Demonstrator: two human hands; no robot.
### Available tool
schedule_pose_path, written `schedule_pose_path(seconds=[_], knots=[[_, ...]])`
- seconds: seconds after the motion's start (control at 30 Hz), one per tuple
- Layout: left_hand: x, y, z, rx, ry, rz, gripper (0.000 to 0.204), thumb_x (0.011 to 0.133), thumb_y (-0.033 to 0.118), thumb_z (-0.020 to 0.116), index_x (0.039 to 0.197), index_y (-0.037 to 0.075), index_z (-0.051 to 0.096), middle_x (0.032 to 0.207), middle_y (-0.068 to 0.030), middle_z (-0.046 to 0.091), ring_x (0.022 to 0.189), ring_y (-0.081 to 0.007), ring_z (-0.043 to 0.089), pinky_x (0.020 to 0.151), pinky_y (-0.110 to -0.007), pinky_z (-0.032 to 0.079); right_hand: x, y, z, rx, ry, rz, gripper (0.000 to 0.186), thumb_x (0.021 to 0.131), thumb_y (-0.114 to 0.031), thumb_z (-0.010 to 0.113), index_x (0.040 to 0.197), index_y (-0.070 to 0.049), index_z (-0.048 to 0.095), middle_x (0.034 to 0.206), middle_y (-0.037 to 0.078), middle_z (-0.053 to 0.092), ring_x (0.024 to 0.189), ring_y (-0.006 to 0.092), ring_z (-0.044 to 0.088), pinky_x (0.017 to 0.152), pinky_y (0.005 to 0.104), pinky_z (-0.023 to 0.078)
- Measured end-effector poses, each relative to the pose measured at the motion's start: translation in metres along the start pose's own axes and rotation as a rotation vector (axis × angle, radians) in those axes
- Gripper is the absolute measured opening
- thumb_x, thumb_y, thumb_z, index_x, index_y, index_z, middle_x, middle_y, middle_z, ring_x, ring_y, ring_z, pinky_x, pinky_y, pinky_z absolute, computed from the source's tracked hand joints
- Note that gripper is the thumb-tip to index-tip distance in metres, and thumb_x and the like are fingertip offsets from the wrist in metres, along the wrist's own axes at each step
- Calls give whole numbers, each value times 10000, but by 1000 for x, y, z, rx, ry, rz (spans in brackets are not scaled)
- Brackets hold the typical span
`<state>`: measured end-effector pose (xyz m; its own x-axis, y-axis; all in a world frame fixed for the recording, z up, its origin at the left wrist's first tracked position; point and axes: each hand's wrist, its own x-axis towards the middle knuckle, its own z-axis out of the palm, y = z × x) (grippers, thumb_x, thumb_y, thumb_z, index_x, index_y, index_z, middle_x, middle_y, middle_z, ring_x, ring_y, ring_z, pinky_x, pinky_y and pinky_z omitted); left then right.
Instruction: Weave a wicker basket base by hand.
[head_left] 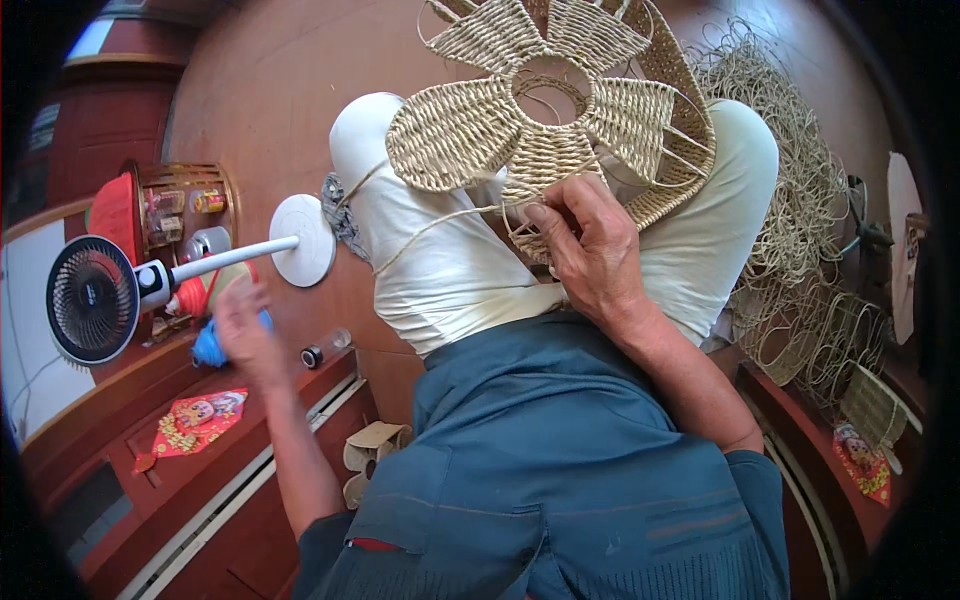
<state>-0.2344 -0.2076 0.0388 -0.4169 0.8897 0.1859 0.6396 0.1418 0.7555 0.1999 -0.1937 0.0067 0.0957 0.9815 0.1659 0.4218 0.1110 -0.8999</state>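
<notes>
A flower-shaped woven straw piece [455, 135], with broad petals around an open centre ring, rests across my knees. Behind its right side curves a larger woven straw rim [690, 130], joined to it by loops of cord. My right hand [597, 245] is closed in a pinch at the tip of the petal nearest me. A loose straw cord [430, 228] runs leftward from that petal over my left thigh. My left hand [248, 330] is raised out to the left, near a blue bundle [208, 345]. Motion smears its fingers, so its grip is unclear.
A white-stemmed fan [93, 300] stands at the left, its round base [303, 240] by my left knee. Beside it are a rack with jars [190, 205] and a small clear bottle [327, 348]. A tangled heap of straw cord [780, 170] lies at the right.
</notes>
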Motion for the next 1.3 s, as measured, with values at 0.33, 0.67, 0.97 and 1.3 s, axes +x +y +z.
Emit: schedule_pose_path(seconds=[0.33, 0.67, 0.97, 1.3], knots=[[-104, 136, 192, -85, -448, 585, 293, 927, 26, 807, 1214, 57, 758, 960, -130, 697, 846, -310, 709, 745, -398, 570, 3, -2, -5, -46, -47, 15, 159, 961, -81, 793, 982, -7, 654, 898, 174, 666, 802, 377, 668, 711, 457, 532], [-114, 149, 180, 349, -551, 837, 412, 1017, 152, 730, 1408, 31, 679, 837, -72, 626, 740, -260, 660, 654, -391, 552, 9, 5, -8, -237, -99, -124, 112, 1001, -106, 749, 1044, -53, 661, 884, 161, 713, 793, 367, 737, 675, 453, 576], [-106, 168, 179, 260, -858, 495, 477, 1035, 169, 681, 1460, -23, 584, 739, -228, 717, 684, -409, 746, 619, -523, 581, 11, -1, -12, -437, -198, -133, 167, 1050, -151, 690, 1211, -106, 692, 913, 164, 758, 803, 376, 758, 687, 474, 595], [-74, 176, 186, -124, -1237, -77, 343, 1076, 209, 581, 1349, 2, 567, 692, -203, 675, 623, -372, 717, 618, -488, 555, 7, -13, -17, -416, -404, -43, 615, 980, -13, 618, 1570, -95, 461, 983, 230, 751, 909, 453, 761, 747, 546, 603]])
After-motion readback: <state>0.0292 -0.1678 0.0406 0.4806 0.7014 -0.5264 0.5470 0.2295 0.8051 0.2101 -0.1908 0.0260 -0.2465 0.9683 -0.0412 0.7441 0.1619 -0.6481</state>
